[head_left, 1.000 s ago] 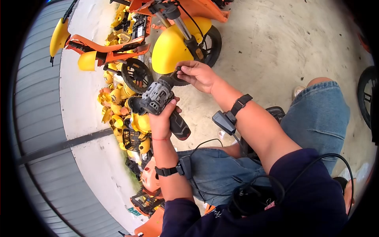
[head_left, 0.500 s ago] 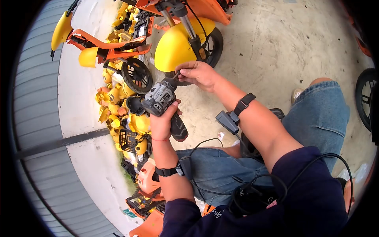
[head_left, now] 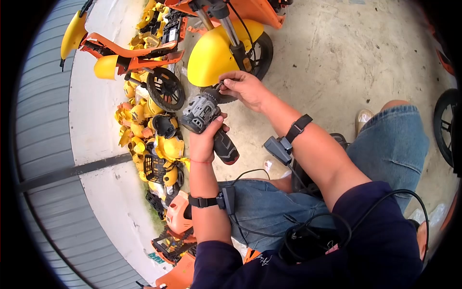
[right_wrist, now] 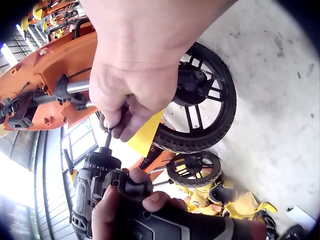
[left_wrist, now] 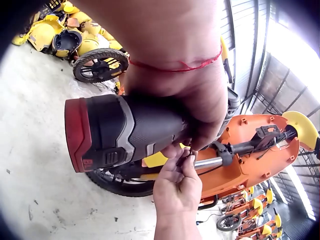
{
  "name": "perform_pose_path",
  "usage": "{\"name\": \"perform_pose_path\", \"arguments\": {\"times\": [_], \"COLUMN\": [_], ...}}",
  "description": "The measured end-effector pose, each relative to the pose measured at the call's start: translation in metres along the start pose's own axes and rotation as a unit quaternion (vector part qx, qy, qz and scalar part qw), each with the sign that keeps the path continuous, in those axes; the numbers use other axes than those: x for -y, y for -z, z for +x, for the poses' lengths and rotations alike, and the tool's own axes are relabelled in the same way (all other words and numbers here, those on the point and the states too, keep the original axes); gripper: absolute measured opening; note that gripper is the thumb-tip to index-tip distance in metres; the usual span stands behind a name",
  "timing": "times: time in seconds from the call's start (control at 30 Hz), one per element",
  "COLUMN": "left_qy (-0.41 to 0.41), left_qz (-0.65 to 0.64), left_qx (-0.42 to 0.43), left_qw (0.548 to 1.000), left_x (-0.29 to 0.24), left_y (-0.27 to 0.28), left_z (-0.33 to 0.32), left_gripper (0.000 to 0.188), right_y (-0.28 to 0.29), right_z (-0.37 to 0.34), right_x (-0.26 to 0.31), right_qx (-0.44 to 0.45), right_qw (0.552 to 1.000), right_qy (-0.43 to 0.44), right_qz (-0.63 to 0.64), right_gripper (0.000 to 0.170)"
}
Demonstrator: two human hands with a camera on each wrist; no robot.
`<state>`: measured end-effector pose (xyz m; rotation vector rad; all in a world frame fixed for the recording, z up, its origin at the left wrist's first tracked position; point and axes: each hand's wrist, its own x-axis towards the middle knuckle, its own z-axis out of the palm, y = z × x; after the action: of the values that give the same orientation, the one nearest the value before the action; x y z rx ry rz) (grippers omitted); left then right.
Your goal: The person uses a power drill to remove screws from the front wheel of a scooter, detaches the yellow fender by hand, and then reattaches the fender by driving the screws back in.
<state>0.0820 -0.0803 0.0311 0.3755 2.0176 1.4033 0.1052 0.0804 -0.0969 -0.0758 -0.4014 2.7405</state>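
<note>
My left hand (head_left: 203, 139) grips the handle of a grey and black cordless drill (head_left: 198, 114), its chuck pointed toward my right hand (head_left: 244, 90). A thin metal bit (right_wrist: 108, 140) sticks out of the chuck in the right wrist view. Around the bit's tip, the right thumb and fingers pinch a small dark piece (head_left: 221, 86), mostly hidden by the fingertips. Just beyond both hands are the yellow front fender (head_left: 208, 60) and black wheel (head_left: 263, 54) of an orange scooter. In the left wrist view, the drill's red-ended base (left_wrist: 77, 135) fills the near side.
Another orange scooter (head_left: 139, 61) stands at the left. Along the wall lies a heap of yellow helmets and plastic parts (head_left: 139, 115), with a black basket (head_left: 155, 168) among them. Cables (head_left: 250, 176) run from the wrist cameras over the lap. Concrete floor (head_left: 327, 58) spreads to the right.
The drill has shifted slightly right and up, its chuck closer to the right fingers. My right hand stays pinched near the bit, with only a small shift.
</note>
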Motion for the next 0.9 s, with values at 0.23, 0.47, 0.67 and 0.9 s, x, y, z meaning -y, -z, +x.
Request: {"name": "perform_pose_path", "arguments": {"times": [0.23,0.47,0.67,0.9], "left_qy": [-0.044,-0.065,-0.134,-0.209], "left_qz": [0.016,0.010,0.123,0.249], "left_qx": [0.004,-0.005,0.009,-0.044], "left_qw": [0.999,0.998,0.983,0.945], "left_x": [0.000,-0.003,0.013,0.019], "left_y": [-0.005,-0.009,-0.017,-0.058], "left_z": [0.005,0.005,0.027,0.035], "left_gripper": [0.035,0.035,0.089,0.111], "right_y": [0.001,0.018,0.014,-0.005], "right_z": [0.002,-0.006,-0.030,-0.052], "right_x": [0.010,0.024,0.011,-0.006], "right_qx": [0.031,-0.005,0.201,0.068], "right_qw": [0.999,0.998,0.936,0.928], "right_qy": [0.020,-0.027,-0.112,-0.043], "right_qz": [-0.025,-0.047,-0.266,-0.364], "right_gripper": [0.025,0.049,0.082,0.085]}}
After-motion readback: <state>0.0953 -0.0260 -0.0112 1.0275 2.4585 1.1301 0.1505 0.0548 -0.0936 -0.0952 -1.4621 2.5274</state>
